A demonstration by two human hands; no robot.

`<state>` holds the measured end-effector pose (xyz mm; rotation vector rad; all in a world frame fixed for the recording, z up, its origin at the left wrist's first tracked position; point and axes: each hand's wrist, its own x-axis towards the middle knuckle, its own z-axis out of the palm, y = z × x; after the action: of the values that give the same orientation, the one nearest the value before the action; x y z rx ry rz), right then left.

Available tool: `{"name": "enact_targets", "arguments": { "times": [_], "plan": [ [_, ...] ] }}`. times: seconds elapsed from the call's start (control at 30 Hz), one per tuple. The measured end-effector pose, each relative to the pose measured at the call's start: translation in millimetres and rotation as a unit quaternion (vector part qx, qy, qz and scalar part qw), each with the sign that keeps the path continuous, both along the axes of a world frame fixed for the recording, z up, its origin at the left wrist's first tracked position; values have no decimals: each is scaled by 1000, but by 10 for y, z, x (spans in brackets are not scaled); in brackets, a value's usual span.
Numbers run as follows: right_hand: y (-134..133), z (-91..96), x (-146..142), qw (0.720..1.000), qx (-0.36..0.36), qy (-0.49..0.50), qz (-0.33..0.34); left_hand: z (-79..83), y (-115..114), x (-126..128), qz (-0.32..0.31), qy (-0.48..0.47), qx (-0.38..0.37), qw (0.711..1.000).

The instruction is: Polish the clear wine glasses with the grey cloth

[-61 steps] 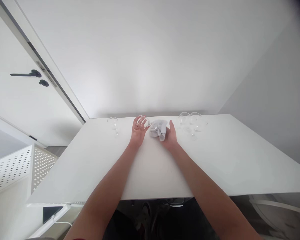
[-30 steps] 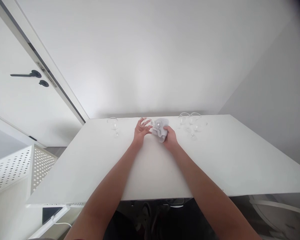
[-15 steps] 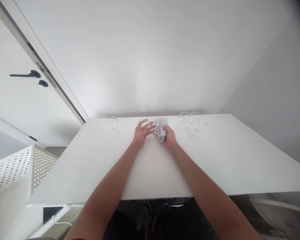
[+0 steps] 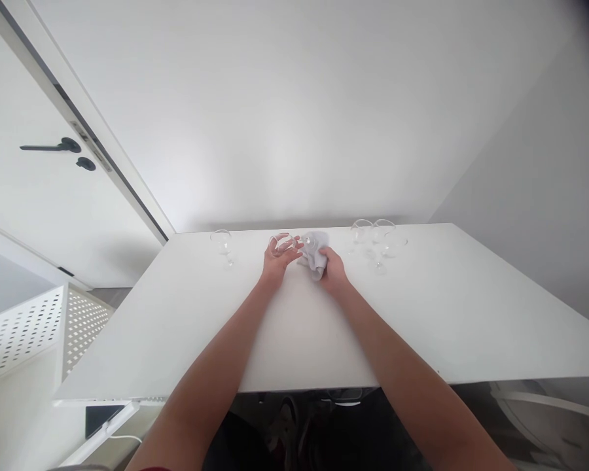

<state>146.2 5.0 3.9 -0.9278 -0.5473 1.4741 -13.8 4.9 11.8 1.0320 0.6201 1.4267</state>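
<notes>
My left hand (image 4: 276, 261) holds a clear stemmed glass (image 4: 283, 244) by its bowl, tipped on its side over the white table (image 4: 422, 314). Its fingers curl round the bowl. My right hand (image 4: 332, 267) is closed on a crumpled grey cloth (image 4: 315, 250), pressed against the stem and foot end of that glass. Both hands are near the table's far edge, close together.
One clear glass (image 4: 222, 243) stands to the left at the back. Three more glasses (image 4: 377, 239) stand in a group to the right. A white door with a black handle (image 4: 53, 146) is at the left, and a perforated white cabinet (image 4: 39, 324) sits below it.
My right hand has closed round the cloth and drawn it up against the glass. My left hand has shifted slightly right, turning the glass a little.
</notes>
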Motion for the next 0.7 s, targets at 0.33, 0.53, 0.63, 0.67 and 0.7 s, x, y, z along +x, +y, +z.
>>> {"name": "enact_targets", "arguments": {
  "times": [0.33, 0.53, 0.63, 0.67, 0.7],
  "plan": [
    [-11, 32, 0, 1000, 11, 17, -19, -17, -8, 5, 3, 7, -4, 1000],
    [-27, 39, 11, 1000, 3, 4, -10, -30, 9, 1, 7, 8, 0, 1000],
    [-44, 63, 9, 1000, 18, -4, -19, -29, 10, -2, 1, 14, -1, 1000],
    [-48, 72, 6, 1000, 17, -3, -21, -27, 8, -3, -5, 18, -1, 1000],
    [-50, 79, 2, 1000, 14, -1, -21, -25, 6, -5, -8, 20, 0, 1000]
  ]
}}
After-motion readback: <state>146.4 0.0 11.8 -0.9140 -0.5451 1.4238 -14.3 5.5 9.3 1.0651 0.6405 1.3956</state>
